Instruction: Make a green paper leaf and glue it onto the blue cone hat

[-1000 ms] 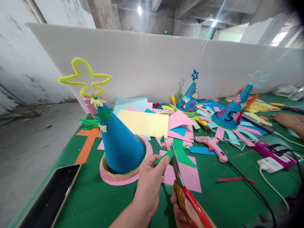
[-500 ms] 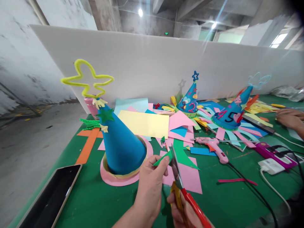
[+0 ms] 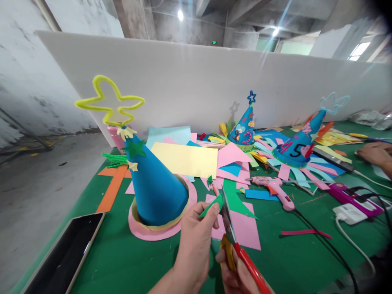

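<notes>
Between thumb and fingers, my left hand [image 3: 197, 237] pinches a small piece of green paper [image 3: 213, 205]. My right hand [image 3: 234, 273] grips scissors [image 3: 228, 218] with red and yellow handles, their blades pointing up at the right edge of that paper. To the left stands a blue cone party hat [image 3: 156, 185] with a pink brim, green and cream stars and a yellow pipe-cleaner star on top. Behind my hands, a larger green paper scrap [image 3: 241, 204] lies over a pink sheet [image 3: 246, 226].
A pink glue gun [image 3: 274, 188] lies to the right, near a purple power strip [image 3: 357, 198]. Two decorated blue hats [image 3: 243, 130] stand farther back among paper strips. A phone [image 3: 65, 249] lies at left front. Another person's hand [image 3: 375, 155] rests at far right.
My left hand and the green paper have shifted slightly right against the scissor blades. The scissors stay almost in place. The view has moved very little.
</notes>
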{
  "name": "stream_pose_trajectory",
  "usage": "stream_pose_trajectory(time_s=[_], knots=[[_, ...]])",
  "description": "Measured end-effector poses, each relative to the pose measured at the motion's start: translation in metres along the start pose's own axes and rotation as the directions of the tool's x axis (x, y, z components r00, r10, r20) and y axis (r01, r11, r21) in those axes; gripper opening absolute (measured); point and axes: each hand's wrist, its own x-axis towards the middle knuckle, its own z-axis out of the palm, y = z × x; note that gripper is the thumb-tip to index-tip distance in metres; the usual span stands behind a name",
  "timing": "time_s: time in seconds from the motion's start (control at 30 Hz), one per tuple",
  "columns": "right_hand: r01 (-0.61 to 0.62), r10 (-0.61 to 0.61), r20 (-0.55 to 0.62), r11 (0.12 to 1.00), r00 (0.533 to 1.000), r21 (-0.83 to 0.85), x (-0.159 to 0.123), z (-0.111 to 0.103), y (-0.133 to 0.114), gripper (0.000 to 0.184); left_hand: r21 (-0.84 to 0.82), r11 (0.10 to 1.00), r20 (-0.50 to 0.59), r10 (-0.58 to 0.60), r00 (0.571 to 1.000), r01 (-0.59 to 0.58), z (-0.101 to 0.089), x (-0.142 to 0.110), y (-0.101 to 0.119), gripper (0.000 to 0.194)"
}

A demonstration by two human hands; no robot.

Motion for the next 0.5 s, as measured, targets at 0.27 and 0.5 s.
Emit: stream_pose_trajectory(time_s=[0.27, 0.5], knots=[[-0.075, 0.076, 0.030, 0.997, 0.997, -0.020, -0.007, -0.002, -0.012, 0.055, 0.007, 1.000, 0.013, -0.018, 1.000, 0.018, 0.000, 0.000, 0.000, 0.030], [-0.086, 0.087, 0.034, 0.996, 0.996, -0.036, -0.007, -0.010, -0.012, 0.052, -0.002, 1.000, 0.027, -0.011, 1.000, 0.011, 0.000, 0.000, 0.001, 0.029]])
